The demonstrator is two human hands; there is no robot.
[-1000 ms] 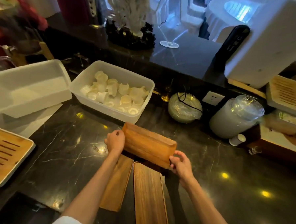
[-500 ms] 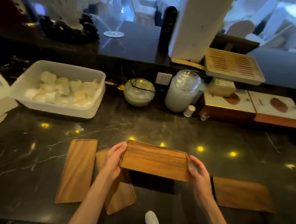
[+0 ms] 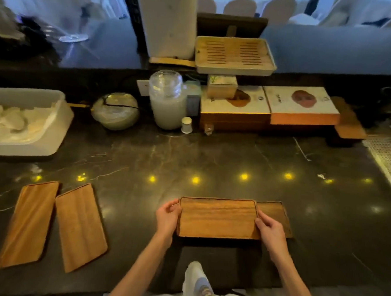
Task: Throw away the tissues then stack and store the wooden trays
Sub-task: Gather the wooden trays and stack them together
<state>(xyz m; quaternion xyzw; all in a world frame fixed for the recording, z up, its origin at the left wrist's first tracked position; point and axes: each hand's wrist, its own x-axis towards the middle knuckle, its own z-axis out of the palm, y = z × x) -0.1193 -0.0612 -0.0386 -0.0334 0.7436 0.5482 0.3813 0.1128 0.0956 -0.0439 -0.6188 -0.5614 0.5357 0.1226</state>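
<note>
A rectangular wooden tray [image 3: 218, 218] is held level just above the dark marble counter [image 3: 189, 156], near its front edge. My left hand [image 3: 167, 217] grips its left end and my right hand [image 3: 270, 231] grips its right end. Under the held tray's right part lies another wooden tray [image 3: 275, 214], mostly covered, with its right end showing. Two more wooden trays lie flat at the front left, one at the far left [image 3: 28, 223] and one beside it [image 3: 80, 225]. No loose tissues are visible on the counter.
A white tub [image 3: 55, 129] of white cups sits at the left. Along the back stand a glass bowl [image 3: 115, 110], a large jar [image 3: 167, 101], a small white cup [image 3: 186, 124], boxes [image 3: 269, 106] and a slatted tea tray [image 3: 234, 54].
Both hands carried the held tray from above the two left trays rightward. It now hovers over the tray at the right. The view swung right with it.
</note>
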